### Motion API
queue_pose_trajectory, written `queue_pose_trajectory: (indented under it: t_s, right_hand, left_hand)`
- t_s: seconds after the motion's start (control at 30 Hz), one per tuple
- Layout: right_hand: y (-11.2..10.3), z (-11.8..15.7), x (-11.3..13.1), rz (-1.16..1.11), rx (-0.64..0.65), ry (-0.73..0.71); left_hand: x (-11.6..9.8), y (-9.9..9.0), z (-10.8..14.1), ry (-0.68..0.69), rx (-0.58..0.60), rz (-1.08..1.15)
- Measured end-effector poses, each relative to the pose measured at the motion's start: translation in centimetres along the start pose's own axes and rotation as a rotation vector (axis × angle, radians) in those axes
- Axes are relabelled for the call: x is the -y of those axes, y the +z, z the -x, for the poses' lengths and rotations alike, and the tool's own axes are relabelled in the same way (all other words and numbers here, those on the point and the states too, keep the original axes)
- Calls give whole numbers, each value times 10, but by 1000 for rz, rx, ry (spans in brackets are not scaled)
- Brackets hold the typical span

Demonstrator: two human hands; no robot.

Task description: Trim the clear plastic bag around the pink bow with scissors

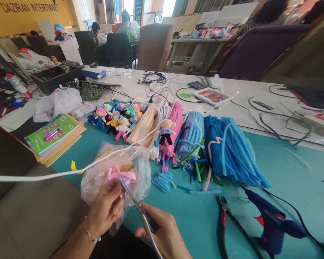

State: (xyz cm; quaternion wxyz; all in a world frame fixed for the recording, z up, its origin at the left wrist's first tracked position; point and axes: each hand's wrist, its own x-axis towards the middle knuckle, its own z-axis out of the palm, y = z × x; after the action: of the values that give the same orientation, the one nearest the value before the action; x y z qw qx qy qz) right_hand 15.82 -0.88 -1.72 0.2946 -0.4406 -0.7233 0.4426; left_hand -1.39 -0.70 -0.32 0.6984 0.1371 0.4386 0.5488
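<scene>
My left hand (109,201), with a beaded bracelet at the wrist, is pinched closed in front of a clear plastic bag (90,183); what its fingertips hold is too small to make out. A pink ribbon (128,177) lies on the bag just behind those fingers. My right hand (162,230) is wrapped round long metal tweezers or scissors (144,216), whose tip reaches to my left fingertips. Beyond the bag are several small dolls (121,126) and bundles of fuzzy stems, among them a cream bundle (144,126), a pink bundle (176,118) and a blue bundle (232,151).
Pliers (223,212) and a blue glue gun (275,223) lie on the green mat (299,172) at the right. Short blue pieces (163,181) lie near the bag. A white cable (102,158) crosses at the left. Books (56,133) are stacked at the left edge. People sit further back.
</scene>
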Motion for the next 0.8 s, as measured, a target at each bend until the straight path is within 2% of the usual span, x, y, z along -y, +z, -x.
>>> queue_pose_trajectory:
  t_s: [0.3,0.53,0.67,0.8]
  right_hand:
    - [-3,-2,6,21,-19,-20]
    - [-1,-1,1,41,-40,-39]
    - [0,0,-1,27,-44,-50]
    - [0,-1,-1,10,-37,-47]
  left_hand:
    - [0,1,-1,-1,2,-17]
    - [2,1,-1,89,-19,-77]
    - [6,-2,-2,145,-81,-176]
    - [9,-5,-4,147,-110,-225]
